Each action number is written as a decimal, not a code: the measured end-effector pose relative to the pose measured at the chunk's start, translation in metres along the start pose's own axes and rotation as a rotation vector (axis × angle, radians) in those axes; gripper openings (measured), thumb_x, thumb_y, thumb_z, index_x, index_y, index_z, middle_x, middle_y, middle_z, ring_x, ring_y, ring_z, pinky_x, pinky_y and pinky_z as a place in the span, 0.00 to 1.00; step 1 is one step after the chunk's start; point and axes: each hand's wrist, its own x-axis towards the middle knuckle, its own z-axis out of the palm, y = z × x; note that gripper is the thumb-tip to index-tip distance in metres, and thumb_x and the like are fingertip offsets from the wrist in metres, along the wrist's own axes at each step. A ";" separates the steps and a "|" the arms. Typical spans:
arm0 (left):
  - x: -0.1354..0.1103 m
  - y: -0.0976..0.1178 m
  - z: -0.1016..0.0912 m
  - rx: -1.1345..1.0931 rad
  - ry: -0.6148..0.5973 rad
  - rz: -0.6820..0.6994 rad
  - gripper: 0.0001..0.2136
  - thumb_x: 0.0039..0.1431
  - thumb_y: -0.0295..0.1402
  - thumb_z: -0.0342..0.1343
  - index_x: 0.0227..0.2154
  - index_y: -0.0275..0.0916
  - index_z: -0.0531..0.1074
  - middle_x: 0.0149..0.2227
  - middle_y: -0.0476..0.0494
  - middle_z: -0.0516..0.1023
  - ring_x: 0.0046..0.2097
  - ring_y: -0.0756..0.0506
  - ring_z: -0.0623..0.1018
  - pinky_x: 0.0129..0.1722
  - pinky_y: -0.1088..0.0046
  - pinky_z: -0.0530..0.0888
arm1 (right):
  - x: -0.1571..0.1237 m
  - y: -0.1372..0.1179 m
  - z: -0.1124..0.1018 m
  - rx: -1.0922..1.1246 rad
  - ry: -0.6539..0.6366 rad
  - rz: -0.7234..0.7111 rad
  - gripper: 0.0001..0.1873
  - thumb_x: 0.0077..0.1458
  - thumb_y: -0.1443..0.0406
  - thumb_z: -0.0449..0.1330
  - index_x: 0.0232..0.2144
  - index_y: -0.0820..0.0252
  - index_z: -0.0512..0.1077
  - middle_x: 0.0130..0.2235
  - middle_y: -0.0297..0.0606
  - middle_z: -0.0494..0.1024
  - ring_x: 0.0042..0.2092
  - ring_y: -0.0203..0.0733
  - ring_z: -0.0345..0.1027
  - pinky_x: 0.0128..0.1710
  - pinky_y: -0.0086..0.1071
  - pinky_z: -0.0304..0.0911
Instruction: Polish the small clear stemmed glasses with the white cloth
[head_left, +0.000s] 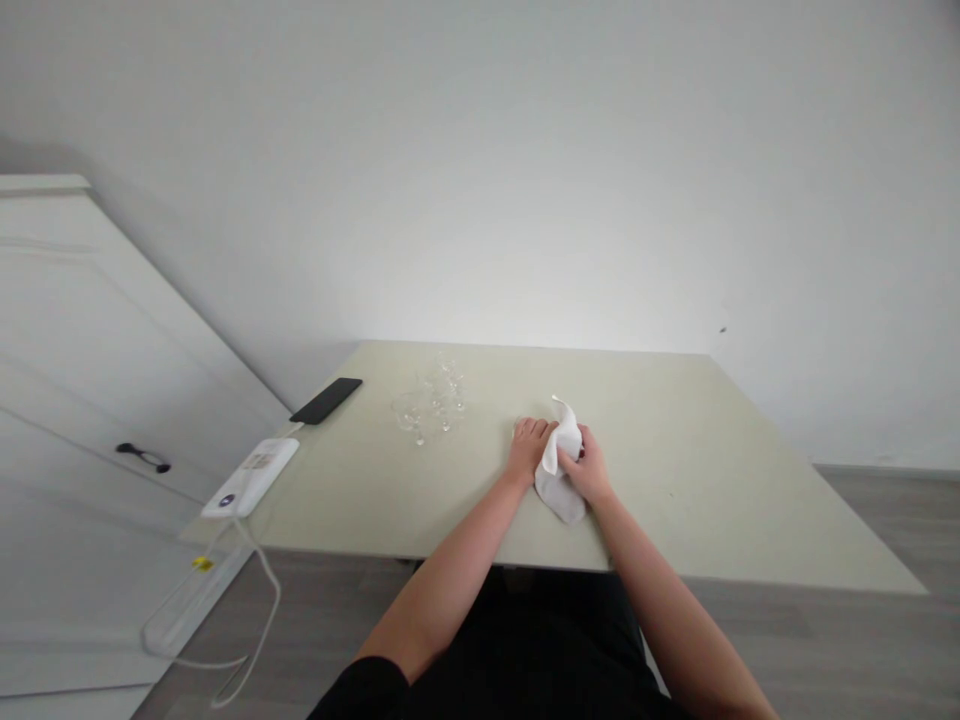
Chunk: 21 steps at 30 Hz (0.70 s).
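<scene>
White cloth (564, 445) lies bunched on the desk (712, 480) between both hands; the right hand (591, 472) has its fingers closed on it, while the left hand (529, 447) rests its fingers open against its edge, glasses (431, 405) nearby.

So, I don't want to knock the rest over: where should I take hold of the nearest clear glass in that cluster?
Probably by its bowl, from the near left. The nearest glass stands upright at the cluster's front-left corner; the other glasses crowd behind and right of it. The right hand holds the white cloth.
</scene>
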 end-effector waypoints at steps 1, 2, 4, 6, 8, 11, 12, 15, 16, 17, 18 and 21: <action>0.000 0.000 -0.001 0.002 -0.001 0.007 0.12 0.63 0.34 0.51 0.49 0.42 0.68 0.41 0.43 0.74 0.46 0.42 0.72 0.52 0.61 0.65 | 0.001 0.000 -0.001 0.000 0.003 0.027 0.22 0.49 0.57 0.61 0.46 0.59 0.68 0.38 0.37 0.75 0.38 0.42 0.67 0.39 0.35 0.65; 0.000 0.001 -0.002 0.003 0.002 0.014 0.12 0.64 0.34 0.51 0.50 0.42 0.67 0.41 0.43 0.74 0.46 0.43 0.72 0.52 0.62 0.65 | 0.001 0.001 -0.001 0.003 0.007 0.054 0.19 0.50 0.57 0.59 0.43 0.59 0.69 0.35 0.37 0.75 0.36 0.42 0.66 0.37 0.34 0.64; -0.001 0.002 -0.004 -0.001 0.025 0.026 0.13 0.65 0.34 0.50 0.51 0.41 0.66 0.43 0.42 0.74 0.46 0.43 0.72 0.52 0.62 0.65 | 0.002 0.003 -0.002 0.033 0.011 0.109 0.15 0.53 0.56 0.56 0.35 0.60 0.71 0.31 0.36 0.75 0.33 0.42 0.65 0.35 0.33 0.63; -0.003 0.002 -0.006 -0.006 0.068 0.037 0.13 0.65 0.33 0.49 0.51 0.40 0.66 0.45 0.41 0.74 0.48 0.43 0.72 0.53 0.62 0.65 | 0.003 0.005 -0.002 0.100 -0.001 0.156 0.15 0.53 0.55 0.54 0.29 0.60 0.71 0.29 0.36 0.74 0.32 0.42 0.65 0.33 0.33 0.62; -0.005 0.003 -0.008 -0.011 0.100 0.052 0.12 0.65 0.33 0.49 0.50 0.39 0.66 0.47 0.41 0.74 0.50 0.43 0.71 0.54 0.62 0.64 | 0.003 0.006 -0.001 0.167 0.004 0.170 0.14 0.52 0.56 0.53 0.25 0.60 0.70 0.28 0.37 0.75 0.33 0.44 0.66 0.33 0.34 0.63; -0.005 0.003 -0.009 -0.017 0.110 0.071 0.11 0.65 0.33 0.49 0.49 0.40 0.66 0.47 0.41 0.73 0.50 0.44 0.71 0.55 0.62 0.64 | 0.004 0.009 0.000 0.210 0.026 0.148 0.12 0.51 0.58 0.53 0.25 0.59 0.71 0.29 0.38 0.75 0.37 0.47 0.67 0.37 0.36 0.65; -0.004 0.002 -0.008 -0.016 0.106 0.072 0.11 0.65 0.33 0.49 0.48 0.40 0.67 0.46 0.42 0.74 0.49 0.44 0.71 0.55 0.62 0.64 | 0.004 0.010 0.000 0.208 0.019 0.146 0.11 0.50 0.59 0.53 0.26 0.59 0.71 0.29 0.38 0.76 0.37 0.48 0.68 0.38 0.37 0.66; -0.002 0.001 -0.007 -0.005 0.070 0.045 0.09 0.65 0.32 0.49 0.46 0.41 0.68 0.44 0.43 0.74 0.47 0.44 0.72 0.53 0.63 0.66 | 0.003 0.011 0.001 0.198 -0.006 0.120 0.11 0.48 0.61 0.56 0.34 0.59 0.72 0.35 0.39 0.76 0.40 0.48 0.68 0.41 0.39 0.66; -0.001 0.001 -0.007 -0.004 0.050 0.041 0.09 0.65 0.32 0.49 0.46 0.41 0.68 0.44 0.43 0.74 0.46 0.44 0.72 0.51 0.63 0.66 | 0.002 0.011 0.001 0.195 -0.002 0.094 0.15 0.47 0.62 0.57 0.39 0.59 0.71 0.38 0.40 0.76 0.41 0.48 0.68 0.42 0.40 0.66; 0.000 0.000 -0.007 -0.007 0.030 0.044 0.09 0.64 0.32 0.50 0.45 0.41 0.69 0.44 0.43 0.74 0.46 0.43 0.72 0.51 0.63 0.66 | 0.002 0.009 0.001 0.180 0.002 0.059 0.19 0.46 0.62 0.59 0.43 0.59 0.69 0.41 0.41 0.75 0.42 0.48 0.68 0.44 0.40 0.66; 0.000 0.000 -0.007 -0.016 0.013 0.052 0.09 0.64 0.31 0.50 0.45 0.41 0.69 0.44 0.43 0.74 0.47 0.43 0.72 0.51 0.62 0.66 | 0.001 0.008 0.001 0.151 0.001 0.017 0.22 0.45 0.63 0.61 0.45 0.59 0.67 0.43 0.42 0.74 0.43 0.48 0.68 0.45 0.41 0.65; -0.001 -0.002 -0.006 -0.083 -0.007 0.048 0.10 0.63 0.31 0.50 0.46 0.41 0.70 0.43 0.43 0.74 0.49 0.42 0.71 0.54 0.61 0.64 | -0.001 -0.001 0.000 -0.012 -0.052 -0.125 0.25 0.47 0.65 0.62 0.48 0.60 0.65 0.45 0.44 0.71 0.46 0.48 0.66 0.48 0.42 0.64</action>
